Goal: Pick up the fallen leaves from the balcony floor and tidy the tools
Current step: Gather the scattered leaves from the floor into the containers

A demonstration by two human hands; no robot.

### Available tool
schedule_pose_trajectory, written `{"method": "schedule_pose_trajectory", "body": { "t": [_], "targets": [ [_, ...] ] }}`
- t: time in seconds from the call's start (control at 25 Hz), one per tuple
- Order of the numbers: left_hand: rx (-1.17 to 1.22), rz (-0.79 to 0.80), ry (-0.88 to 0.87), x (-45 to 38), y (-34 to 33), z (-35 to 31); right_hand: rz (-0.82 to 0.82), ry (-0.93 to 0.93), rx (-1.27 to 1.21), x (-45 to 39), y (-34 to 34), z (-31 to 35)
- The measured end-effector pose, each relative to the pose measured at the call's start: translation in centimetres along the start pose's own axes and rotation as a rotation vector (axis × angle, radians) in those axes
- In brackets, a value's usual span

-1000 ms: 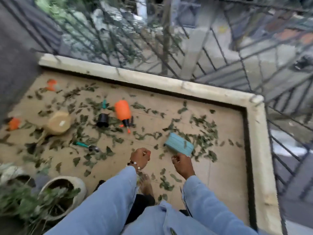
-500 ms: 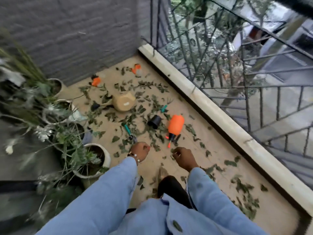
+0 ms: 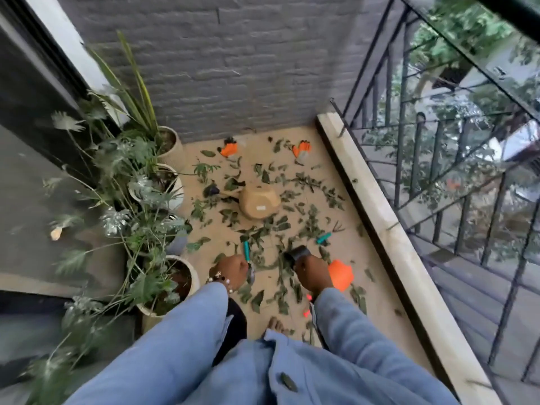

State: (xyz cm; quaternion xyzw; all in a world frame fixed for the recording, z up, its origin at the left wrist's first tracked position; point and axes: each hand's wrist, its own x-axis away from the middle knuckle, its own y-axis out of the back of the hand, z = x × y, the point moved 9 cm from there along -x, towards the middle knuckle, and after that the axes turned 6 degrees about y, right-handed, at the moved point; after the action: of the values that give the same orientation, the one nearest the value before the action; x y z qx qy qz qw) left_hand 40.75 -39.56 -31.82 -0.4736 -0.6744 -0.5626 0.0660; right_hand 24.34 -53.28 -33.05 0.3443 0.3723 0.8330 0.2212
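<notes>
Green fallen leaves lie scattered over the tan balcony floor. Among them are a teal-handled trowel, a teal-handled hand rake, a small black pot, an orange spray bottle, an upturned tan pot and two orange gloves. My left hand and my right hand are held out in front of me above the floor. Both have curled fingers, and I see nothing in either. My left hand overlaps the trowel's blade in the view.
Several potted plants line the left side by a dark glass door. A grey brick wall closes the far end. A pale stone kerb with a black metal railing runs along the right. My bare foot stands on the floor.
The view has swung left, from the railing corner to the wall end of the balcony. The teal object near my right hand is out of view. Both hands stay curled in front of me.
</notes>
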Motion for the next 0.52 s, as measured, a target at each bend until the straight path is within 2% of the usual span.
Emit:
{"method": "schedule_pose_trajectory", "body": {
  "t": [0.28,0.52],
  "targets": [
    [-0.025,-0.015,0.111,-7.3,5.4,0.3,0.106,0.053,-0.059,-10.0,1.6,3.2],
    [-0.19,-0.006,-0.01,-15.4,13.0,-3.9,0.031,-0.088,-0.075,-19.2,5.0,3.6]
  ]
}}
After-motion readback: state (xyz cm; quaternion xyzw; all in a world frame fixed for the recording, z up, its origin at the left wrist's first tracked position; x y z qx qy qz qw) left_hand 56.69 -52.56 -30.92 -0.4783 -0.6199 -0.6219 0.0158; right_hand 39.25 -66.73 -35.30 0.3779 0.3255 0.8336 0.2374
